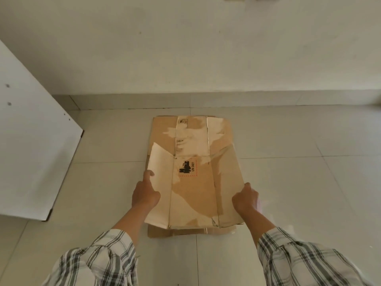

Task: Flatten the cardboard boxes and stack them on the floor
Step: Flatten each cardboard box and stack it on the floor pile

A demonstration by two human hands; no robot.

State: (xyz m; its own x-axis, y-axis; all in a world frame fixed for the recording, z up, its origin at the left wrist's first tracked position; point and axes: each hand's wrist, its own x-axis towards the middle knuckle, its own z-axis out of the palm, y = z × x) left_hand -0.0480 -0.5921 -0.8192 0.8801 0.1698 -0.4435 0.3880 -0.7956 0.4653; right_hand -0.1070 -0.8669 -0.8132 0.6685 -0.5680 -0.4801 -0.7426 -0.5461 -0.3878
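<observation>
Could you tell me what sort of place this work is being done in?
Probably a sparse indoor room: pale tiled floor, plain white wall with a tiled skirting, and a white board leaning at the left.

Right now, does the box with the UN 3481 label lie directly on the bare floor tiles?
No, the labelled box, held at its sides by the left hand and right hand, sits over another flattened box.

Soft, dim daylight, bright patches on cardboard (193, 182), faint shadows, mild overall blur, wide-angle bending at edges.
</observation>
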